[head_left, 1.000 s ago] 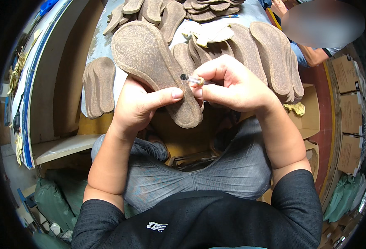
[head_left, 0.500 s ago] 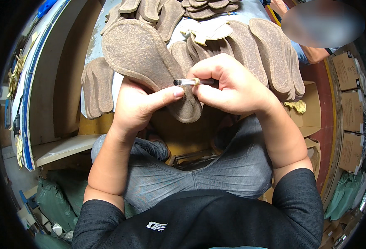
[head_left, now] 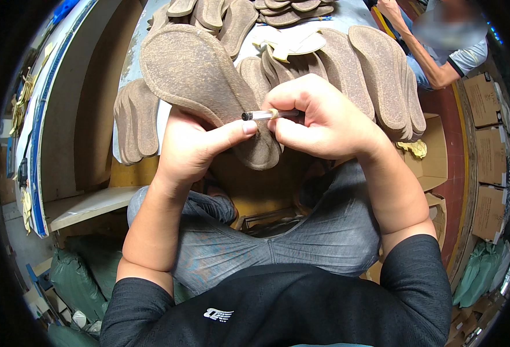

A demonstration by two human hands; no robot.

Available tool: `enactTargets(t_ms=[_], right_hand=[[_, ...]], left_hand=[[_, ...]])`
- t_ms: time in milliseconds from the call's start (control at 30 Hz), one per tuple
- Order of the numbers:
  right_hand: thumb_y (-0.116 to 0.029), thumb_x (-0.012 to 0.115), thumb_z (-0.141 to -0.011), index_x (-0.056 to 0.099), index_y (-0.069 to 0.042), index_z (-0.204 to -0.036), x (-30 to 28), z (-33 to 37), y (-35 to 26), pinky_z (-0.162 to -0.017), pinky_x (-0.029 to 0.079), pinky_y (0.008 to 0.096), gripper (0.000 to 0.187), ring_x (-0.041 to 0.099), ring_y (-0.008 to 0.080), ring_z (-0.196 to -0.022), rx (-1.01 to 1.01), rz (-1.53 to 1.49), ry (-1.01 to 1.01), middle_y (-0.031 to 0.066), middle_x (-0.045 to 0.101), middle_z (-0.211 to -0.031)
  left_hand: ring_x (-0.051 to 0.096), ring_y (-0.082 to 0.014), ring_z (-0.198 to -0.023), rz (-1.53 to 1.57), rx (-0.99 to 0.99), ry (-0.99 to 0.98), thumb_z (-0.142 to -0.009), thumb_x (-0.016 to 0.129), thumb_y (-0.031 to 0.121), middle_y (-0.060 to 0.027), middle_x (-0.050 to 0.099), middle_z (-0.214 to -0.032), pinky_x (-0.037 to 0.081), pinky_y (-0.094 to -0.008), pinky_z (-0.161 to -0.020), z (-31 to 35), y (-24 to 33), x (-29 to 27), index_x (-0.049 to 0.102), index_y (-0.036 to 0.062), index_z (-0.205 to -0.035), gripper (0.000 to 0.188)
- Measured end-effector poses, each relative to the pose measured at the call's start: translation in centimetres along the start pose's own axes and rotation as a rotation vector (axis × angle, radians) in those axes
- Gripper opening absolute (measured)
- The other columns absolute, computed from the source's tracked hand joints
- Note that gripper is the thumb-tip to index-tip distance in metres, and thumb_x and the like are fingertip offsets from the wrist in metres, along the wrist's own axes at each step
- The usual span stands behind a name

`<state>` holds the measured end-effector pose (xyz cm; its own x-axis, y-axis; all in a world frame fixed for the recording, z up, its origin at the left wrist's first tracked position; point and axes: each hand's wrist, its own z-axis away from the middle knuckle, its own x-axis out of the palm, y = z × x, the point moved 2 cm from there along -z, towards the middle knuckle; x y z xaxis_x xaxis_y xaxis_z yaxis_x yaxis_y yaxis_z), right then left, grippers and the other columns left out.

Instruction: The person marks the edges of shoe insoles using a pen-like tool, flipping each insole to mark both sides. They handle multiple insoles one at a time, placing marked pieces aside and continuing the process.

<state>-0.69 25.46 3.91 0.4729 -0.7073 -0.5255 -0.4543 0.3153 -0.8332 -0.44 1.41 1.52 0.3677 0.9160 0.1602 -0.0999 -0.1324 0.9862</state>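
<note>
A brown speckled insole [head_left: 188, 66] is tilted up in front of me, its wide end to the far left and its narrow end toward my lap. My left hand [head_left: 194, 141] grips its edge, thumb on top and fingers hidden underneath. Pinched in my right hand [head_left: 318, 118] is a pen with a clear barrel and a black end [head_left: 260, 114], lying across the insole's narrower part. The pen's other end is hidden by my fingers, and the right fingertips are close to the insole's surface.
Stacks of similar insoles [head_left: 385, 81] stand along the table [head_left: 132, 58], with more at the left and back. White cut pieces [head_left: 301, 45] lie on the middle stack. Another person [head_left: 440, 63] sits at the far right. Cardboard boxes [head_left: 492, 156] line the right side.
The insole has shifted very slightly up and to the left. At the far right, the other person has moved, and a raised forearm now shows. My hands stay nearly in place.
</note>
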Motion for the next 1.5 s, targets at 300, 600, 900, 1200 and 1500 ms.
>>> enactTargets(t_ms=[300,600,900,1200,1500], right_hand=[[-0.011,0.069,-0.093,0.068,0.005,-0.088,0.4,0.1,0.0,-0.061,0.042,0.0359,0.016,0.050,0.0117,-0.066,-0.010,-0.159,0.071,0.0085,0.054,-0.068],[-0.015,0.068,-0.093,0.067,0.004,-0.086,0.6,0.0,0.8,-0.059,0.041,0.0360,0.020,0.048,0.0112,-0.063,-0.068,-0.080,0.095,0.0080,0.054,-0.065],[-0.017,0.070,-0.093,0.063,0.004,-0.084,0.4,0.1,0.1,-0.060,0.043,0.0375,0.024,0.051,0.0179,-0.061,-0.015,-0.141,0.047,0.0127,0.054,-0.066],[-0.009,0.066,-0.105,0.070,0.002,-0.100,0.3,0.2,0.0,-0.069,0.048,0.0313,0.013,0.057,0.0103,-0.076,-0.074,-0.219,0.036,0.0036,0.064,-0.080],[-0.011,0.067,-0.106,0.074,0.001,-0.104,-0.5,0.4,-1.6,-0.081,0.053,0.0271,0.014,0.065,0.0079,-0.086,0.102,-0.579,-0.050,0.0001,0.072,-0.091]], left_hand=[[0.076,-0.0190,-0.108,0.068,0.013,-0.033,-0.089,0.094,0.005,-0.0118,0.081,-0.121,0.060,-0.0346,-0.102,-0.2,-0.1,0.0,0.077,-0.0071,-0.128,0.044],[0.076,-0.0188,-0.108,0.081,-0.029,-0.021,-0.089,0.094,0.004,-0.0121,0.081,-0.121,0.061,-0.0345,-0.101,-0.1,-0.3,-0.3,0.077,-0.0069,-0.128,0.044],[0.076,-0.0207,-0.112,0.061,0.034,-0.028,-0.088,0.094,0.002,-0.0133,0.080,-0.126,0.061,-0.0362,-0.104,-0.1,-0.2,0.1,0.075,-0.0075,-0.131,0.048],[0.077,-0.0259,-0.118,0.266,-0.035,-0.117,-0.092,0.087,-0.001,-0.0163,0.080,-0.127,0.059,-0.0390,-0.110,-0.3,0.3,0.4,0.072,-0.0072,-0.135,0.046],[0.079,-0.0310,-0.109,0.333,-0.031,-0.158,-0.095,0.085,0.008,-0.0211,0.079,-0.122,0.064,-0.0442,-0.104,-0.3,-0.9,-0.3,0.069,-0.0114,-0.133,0.046]])
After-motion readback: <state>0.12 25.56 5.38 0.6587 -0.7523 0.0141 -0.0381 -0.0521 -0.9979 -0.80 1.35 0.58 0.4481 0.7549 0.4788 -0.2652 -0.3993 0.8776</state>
